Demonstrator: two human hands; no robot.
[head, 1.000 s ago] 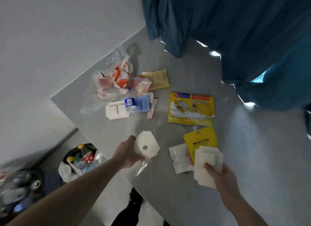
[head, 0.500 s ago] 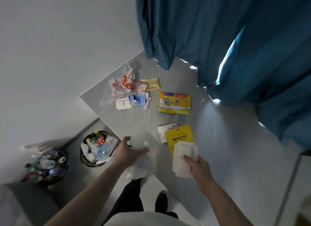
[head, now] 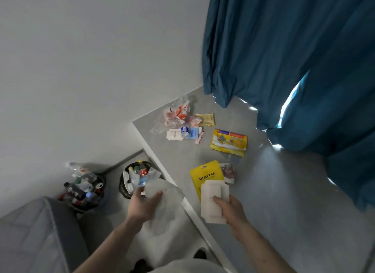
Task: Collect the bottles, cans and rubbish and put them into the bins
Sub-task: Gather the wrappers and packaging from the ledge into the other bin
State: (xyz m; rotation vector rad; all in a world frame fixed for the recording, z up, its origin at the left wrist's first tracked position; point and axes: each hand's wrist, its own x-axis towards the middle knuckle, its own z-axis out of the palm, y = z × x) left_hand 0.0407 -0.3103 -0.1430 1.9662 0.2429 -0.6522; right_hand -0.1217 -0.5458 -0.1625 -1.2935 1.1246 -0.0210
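My left hand [head: 142, 206] grips a clear plastic wrapper [head: 165, 199] just off the grey table's left edge, close to a black bin [head: 123, 188] full of bottles. My right hand [head: 230, 210] holds a white moulded packaging tray [head: 213, 199] above the table's near part. On the table lie a yellow WAITU pouch [head: 205, 174], a yellow snack bag [head: 229, 141], and a far pile of wrappers [head: 178, 115] with a small bottle [head: 184, 129] and a white tray [head: 174, 135].
A second black bin [head: 89, 192] stuffed with bottles and cans stands left of the first, against the white wall. A grey quilted cushion [head: 36, 232] fills the lower left. Blue curtains [head: 284, 59] hang behind the table [head: 284, 191]. My feet [head: 199, 254] show below.
The view pulled back and up from the table. My left hand carried the clear wrapper leftwards off the table edge towards the bin. My right hand kept hold of the white tray.
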